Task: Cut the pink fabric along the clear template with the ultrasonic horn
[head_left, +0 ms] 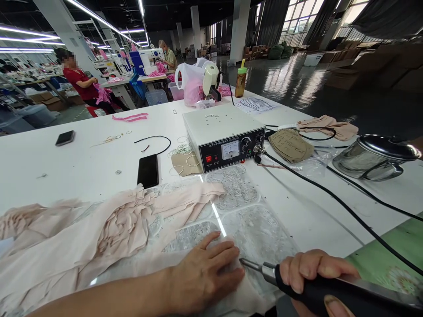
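Note:
My left hand [208, 268] lies on thin pale-pink fabric [246, 295], fingers stretched out and pressing it onto a clear patterned mat [254, 220]. My right hand [313, 273] is wrapped round the black grip of an ultrasonic handpiece [270, 271]. Its narrow metal tip points left and is right beside my left fingertips, at the fabric. Whether the tip touches the cloth I cannot tell. Left of my hands, more pale-pink strips [122, 224] lie in loose, layered folds. Beyond them stands a white generator box [228, 127] with a meter and knobs; a black cable [307, 176] leads from its front.
A phone [148, 171] and beige card lie before the box; another phone [65, 138] is farther left. On the right are brown pattern pieces [291, 145] and a lidded steel mug [373, 158]. A bottle [241, 81] and plastic bag [191, 81] stand behind. Two people work beyond.

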